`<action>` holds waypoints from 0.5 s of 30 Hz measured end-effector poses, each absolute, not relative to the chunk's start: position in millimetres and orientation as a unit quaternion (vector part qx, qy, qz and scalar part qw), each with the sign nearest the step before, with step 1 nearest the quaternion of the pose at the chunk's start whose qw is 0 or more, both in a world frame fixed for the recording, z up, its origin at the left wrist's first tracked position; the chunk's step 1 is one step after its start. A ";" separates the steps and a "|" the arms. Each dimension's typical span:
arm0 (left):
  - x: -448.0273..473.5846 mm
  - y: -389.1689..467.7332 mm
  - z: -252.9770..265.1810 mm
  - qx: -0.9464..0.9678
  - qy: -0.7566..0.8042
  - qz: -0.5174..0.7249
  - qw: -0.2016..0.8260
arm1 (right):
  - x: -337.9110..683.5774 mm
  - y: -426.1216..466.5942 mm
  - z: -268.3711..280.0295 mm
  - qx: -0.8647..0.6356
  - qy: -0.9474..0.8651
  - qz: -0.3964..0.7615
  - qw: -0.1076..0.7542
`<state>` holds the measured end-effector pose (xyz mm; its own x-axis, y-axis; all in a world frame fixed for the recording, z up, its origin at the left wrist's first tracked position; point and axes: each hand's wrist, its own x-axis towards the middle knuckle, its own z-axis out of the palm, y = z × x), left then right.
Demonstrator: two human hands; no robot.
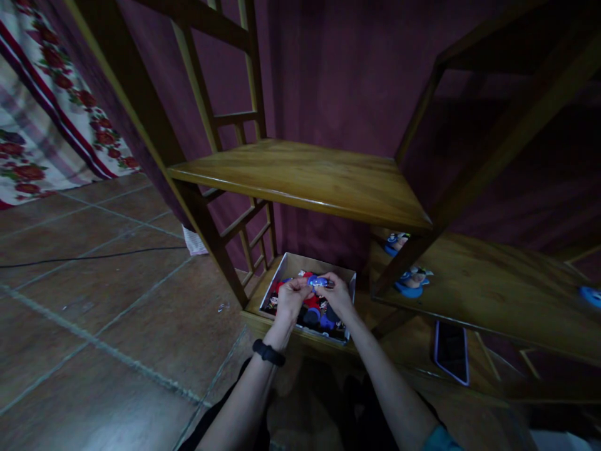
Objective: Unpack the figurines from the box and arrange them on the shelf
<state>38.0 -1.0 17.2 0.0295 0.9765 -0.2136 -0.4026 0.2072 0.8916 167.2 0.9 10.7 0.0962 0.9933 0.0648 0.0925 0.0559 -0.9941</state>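
Observation:
My left hand (292,295) and my right hand (339,293) meet over an open cardboard box (345,272). Between their closed fingertips is a small blue-and-white figurine (318,282), its details too small to make out. Below it the box holds a jumble of small red, blue and black figurines (312,315). The box rests on the low wooden shelf (257,293). A black band circles my left wrist.
A wooden shelf board (300,172) juts out above the box. To the right, figurines on blue bases (409,289) stand on another shelf (493,275). A phone (451,351) lies lower right. A black cable (117,254) crosses the tiled floor.

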 end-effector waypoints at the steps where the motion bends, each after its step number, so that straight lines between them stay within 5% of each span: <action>1: 37.6 -1.5 15.5 0.324 0.444 0.533 0.643 | 167.6 0.7 9.2 -0.533 -0.513 0.439 0.509; 15: 22.5 3.8 19.4 0.216 0.434 0.474 0.735 | 161.7 -4.5 10.1 -0.501 -0.393 0.556 0.535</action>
